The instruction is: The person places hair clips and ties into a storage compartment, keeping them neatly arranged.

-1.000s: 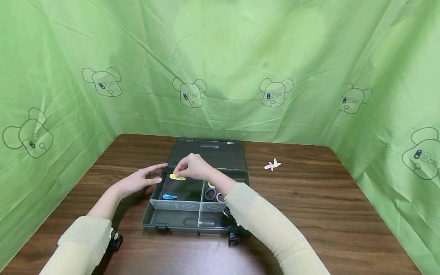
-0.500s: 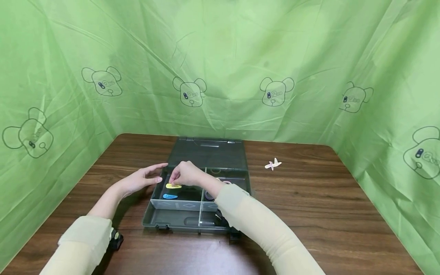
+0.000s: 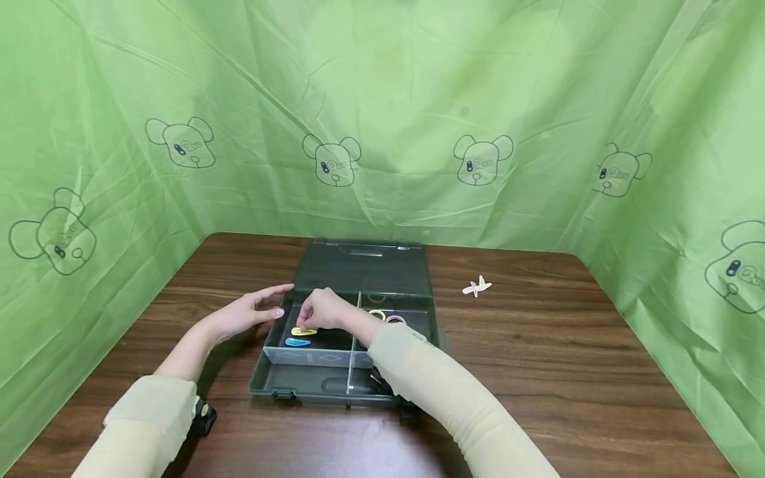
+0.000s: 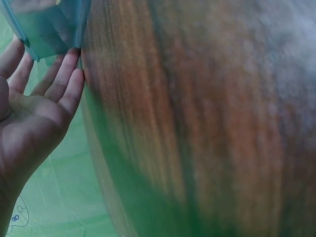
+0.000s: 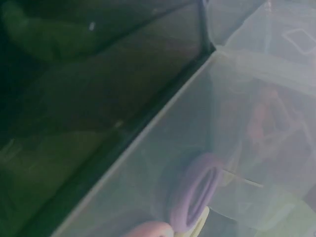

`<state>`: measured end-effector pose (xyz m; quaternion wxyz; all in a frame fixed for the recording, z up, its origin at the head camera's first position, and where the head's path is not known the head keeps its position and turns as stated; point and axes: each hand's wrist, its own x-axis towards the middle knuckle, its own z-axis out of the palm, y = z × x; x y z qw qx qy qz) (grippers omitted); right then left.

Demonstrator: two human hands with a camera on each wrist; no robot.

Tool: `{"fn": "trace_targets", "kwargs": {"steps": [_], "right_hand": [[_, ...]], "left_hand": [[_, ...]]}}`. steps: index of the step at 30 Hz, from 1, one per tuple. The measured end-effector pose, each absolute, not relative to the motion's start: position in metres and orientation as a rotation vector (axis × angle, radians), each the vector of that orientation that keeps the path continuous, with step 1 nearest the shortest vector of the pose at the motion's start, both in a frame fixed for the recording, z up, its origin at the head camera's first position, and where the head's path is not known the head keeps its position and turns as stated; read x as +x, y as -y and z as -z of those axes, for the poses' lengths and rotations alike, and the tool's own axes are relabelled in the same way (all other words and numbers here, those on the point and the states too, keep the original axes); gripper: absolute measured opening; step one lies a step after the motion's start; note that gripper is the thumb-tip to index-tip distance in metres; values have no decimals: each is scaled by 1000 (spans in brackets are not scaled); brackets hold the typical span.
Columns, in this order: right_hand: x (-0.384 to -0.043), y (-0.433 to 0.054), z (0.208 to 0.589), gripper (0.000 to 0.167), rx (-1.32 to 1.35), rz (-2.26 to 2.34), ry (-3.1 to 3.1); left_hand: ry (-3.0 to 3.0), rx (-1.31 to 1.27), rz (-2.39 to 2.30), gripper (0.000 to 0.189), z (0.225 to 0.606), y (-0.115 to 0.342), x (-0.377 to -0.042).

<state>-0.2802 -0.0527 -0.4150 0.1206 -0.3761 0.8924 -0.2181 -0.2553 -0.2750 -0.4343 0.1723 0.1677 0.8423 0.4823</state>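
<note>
My right hand (image 3: 325, 311) reaches down into the left compartment of a dark see-through plastic box (image 3: 299, 380), its lid laid back. Finger and thumb pinch one end of a yellow snap hair clip (image 3: 305, 332). Just in front of that, a blue snap hair clip (image 3: 297, 342) lies in the same compartment. At the box's left side is my left hand (image 3: 242, 313), thumb and fingers spread at the wall; in the left wrist view its straight fingertips are right at the box's edge. The right wrist view shows a purple hair tie (image 5: 190, 197) behind a clear wall.
A yellow hair tie (image 3: 376, 313) and a pink hair tie (image 3: 396, 319) lie in the right compartment, partly covered by my sleeve. On the wooden table (image 3: 538, 345), to the box's right, are pale star-shaped pieces (image 3: 477, 287). Green cloth (image 3: 406, 199) hangs around the table.
My right hand has brought the yellow hair clip nearer to me and lower, close behind the blue one. The left hand has stayed at the box's side.
</note>
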Motion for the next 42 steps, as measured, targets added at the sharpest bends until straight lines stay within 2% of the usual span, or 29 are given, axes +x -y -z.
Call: {"fn": "trace_targets", "kwargs": {"steps": [21, 31, 42], "right_hand": [[-282, 52, 421, 5, -995, 793, -2477], [-290, 41, 415, 9, -1260, 718, -2424], [-293, 17, 390, 14, -1395, 877, -2191]], "left_hand": [[-2367, 486, -1406, 58, 436, 275, -256], [-2404, 476, -1378, 59, 436, 275, -256], [-2417, 473, -1356, 58, 435, 274, -255]]}}
